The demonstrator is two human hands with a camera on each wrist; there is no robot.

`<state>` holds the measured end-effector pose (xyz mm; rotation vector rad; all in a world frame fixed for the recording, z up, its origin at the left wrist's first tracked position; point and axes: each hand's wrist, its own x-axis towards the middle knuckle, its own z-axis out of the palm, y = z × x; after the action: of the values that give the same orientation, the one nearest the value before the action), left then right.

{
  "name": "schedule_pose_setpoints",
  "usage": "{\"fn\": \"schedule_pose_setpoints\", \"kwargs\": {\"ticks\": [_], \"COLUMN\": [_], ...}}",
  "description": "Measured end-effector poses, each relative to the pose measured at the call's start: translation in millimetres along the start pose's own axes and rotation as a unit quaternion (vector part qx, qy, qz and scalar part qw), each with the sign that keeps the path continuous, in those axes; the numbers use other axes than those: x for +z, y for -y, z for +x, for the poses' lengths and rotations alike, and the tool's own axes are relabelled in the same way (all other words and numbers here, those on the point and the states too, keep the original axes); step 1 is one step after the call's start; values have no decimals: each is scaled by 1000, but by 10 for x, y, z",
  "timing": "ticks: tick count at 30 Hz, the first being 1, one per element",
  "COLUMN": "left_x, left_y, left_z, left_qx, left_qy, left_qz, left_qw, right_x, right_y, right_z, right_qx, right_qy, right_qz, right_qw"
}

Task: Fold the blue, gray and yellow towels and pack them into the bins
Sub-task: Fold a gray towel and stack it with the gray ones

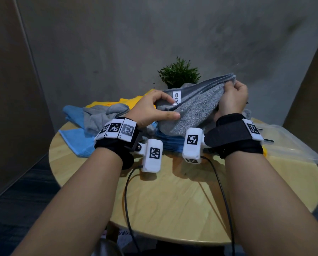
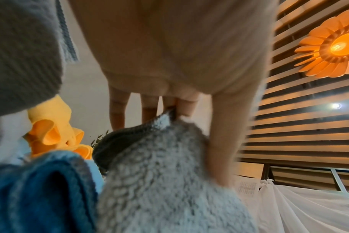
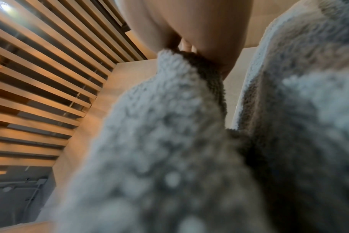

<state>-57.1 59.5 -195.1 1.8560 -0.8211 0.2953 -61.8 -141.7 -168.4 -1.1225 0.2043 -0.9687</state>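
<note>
1. Wooden round table (image 1: pixel 173 200) under it all, with every towel heaped on its far half, just in front of the little green plant (image 1: pixel 179 72).
2. Clear plastic bin (image 1: pixel 291 143) at the right edge of the table, just right of the right wrist; a bit of yellow showing at its near side, contents too hard to tell.
3. Gray towel (image 1: pixel 191 108) held up off the table, in front of the plant, stretched left to right between both hands, right end higher than the left.
4. Blue towels (image 1: pixel 77 143) flat on the table, left of the held towel, plus a folded blue stack (image 1: pixel 170 143) right under it.
5. Second gray towel (image 1: pixel 101 115) crumpled on the blue ones, left of the held towel.
6. Yellow towel (image 1: pixel 121 103) bunched behind that, left of the plant.
7. Left hand (image 1: pixel 152 108) pinching the left end of the held towel, thumb below and fingers on top.
8. Right hand (image 1: pixel 232 98) curled tight round the right end, nearer the bin.
9. Probably next: bringing the two ends together, since the long way of the towel runs hand to hand.
10. White tag (image 1: pixel 176 97) by the left fingers, reading "DIY".
</note>
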Motion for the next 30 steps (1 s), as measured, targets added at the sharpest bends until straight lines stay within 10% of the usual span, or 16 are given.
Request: {"fn": "schedule_pose_setpoints", "kwargs": {"ticks": [11, 30], "left_x": [-14, -125], "left_y": [62, 154], "left_z": [99, 164], "left_qx": [33, 50], "left_qy": [-180, -314], "left_qz": [-84, -24], "left_qw": [980, 948], "right_x": [-50, -118], "right_y": [48, 69], "right_z": [-41, -91], "right_qx": [1, -42], "right_qy": [30, 135], "right_qz": [-2, 39], "right_qw": [1000, 989]}}
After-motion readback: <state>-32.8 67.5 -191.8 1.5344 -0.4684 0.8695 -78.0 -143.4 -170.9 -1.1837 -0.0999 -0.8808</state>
